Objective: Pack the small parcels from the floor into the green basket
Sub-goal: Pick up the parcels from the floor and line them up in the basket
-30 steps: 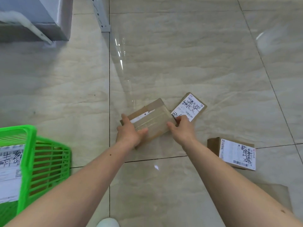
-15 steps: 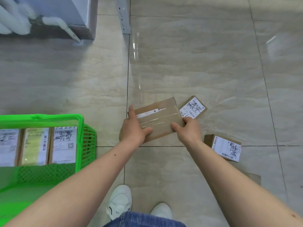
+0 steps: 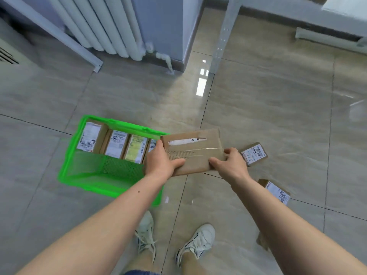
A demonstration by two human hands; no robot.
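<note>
A flat brown cardboard parcel, sealed with clear tape, is held off the floor between both hands. My left hand grips its left end and my right hand grips its right end. It hovers at the right edge of the green basket, which stands on the floor to the left. Several labelled parcels stand upright in a row along the basket's far side. Two small labelled parcels lie on the floor to the right: one beside my right hand, another partly behind my right forearm.
A white radiator and wall corner rise at the back left. A grey metal shelf post stands on the glossy tile floor behind the basket. My two white sneakers are planted just below the parcel. A low white ledge runs at the back right.
Both hands have lifted the brown parcel off the floor and carried it left toward the basket. The view has tilted up, bringing the whole basket and the radiator into sight.
</note>
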